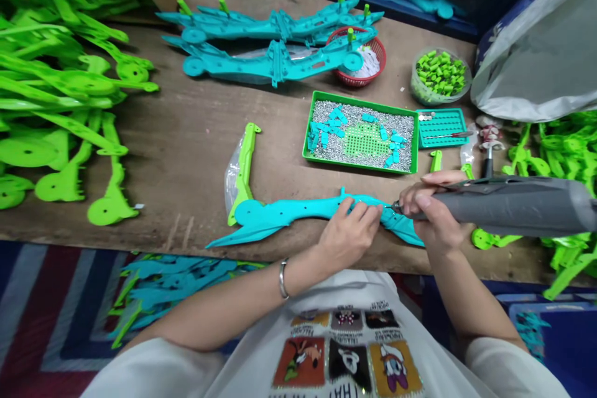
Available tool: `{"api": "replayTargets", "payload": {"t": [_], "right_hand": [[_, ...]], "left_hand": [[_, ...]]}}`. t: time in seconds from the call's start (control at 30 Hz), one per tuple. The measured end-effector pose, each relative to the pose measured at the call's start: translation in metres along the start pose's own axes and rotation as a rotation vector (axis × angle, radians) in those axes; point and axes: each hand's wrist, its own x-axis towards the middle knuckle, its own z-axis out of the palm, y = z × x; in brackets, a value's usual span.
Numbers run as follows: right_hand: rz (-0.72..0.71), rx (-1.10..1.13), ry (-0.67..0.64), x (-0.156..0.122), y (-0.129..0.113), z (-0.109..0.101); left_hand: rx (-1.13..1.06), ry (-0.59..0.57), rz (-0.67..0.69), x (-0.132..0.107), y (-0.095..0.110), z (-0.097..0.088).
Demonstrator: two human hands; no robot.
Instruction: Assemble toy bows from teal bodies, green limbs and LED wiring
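A long turquoise plastic part (298,210) lies along the front of the wooden table. My left hand (351,233) presses on its right half with fingers bent together, gripping it from above. Wrapped around the front of a grey electric screwdriver (513,204) is my right hand (436,208). The tool lies nearly level, and its tip meets the turquoise part just right of my left fingers. Any screw at the tip is too small to make out. A bright green plastic arm (244,171) stands out behind the part's left end.
Behind are a green tray (361,166) of screws and small turquoise pieces, a teal tray (443,127), a red basket (359,79) and a tub of green pegs (441,74). Assembled turquoise parts (233,65) lie farther back. Green parts pile up left (69,87) and right (571,249).
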Motion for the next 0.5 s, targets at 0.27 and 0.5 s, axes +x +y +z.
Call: {"api": "replayTargets", "payload": {"t": [0.27,0.5], "right_hand": [[0.019,0.017,-0.004,0.0,0.003,0.004],[0.109,-0.065,-0.028,-0.006,0.019,-0.002]], "left_hand": [[-0.062,0.039,-0.028,-0.005,0.002,0.01],[-0.063,0.046,-0.05,-0.004,0.003,0.007]]}}
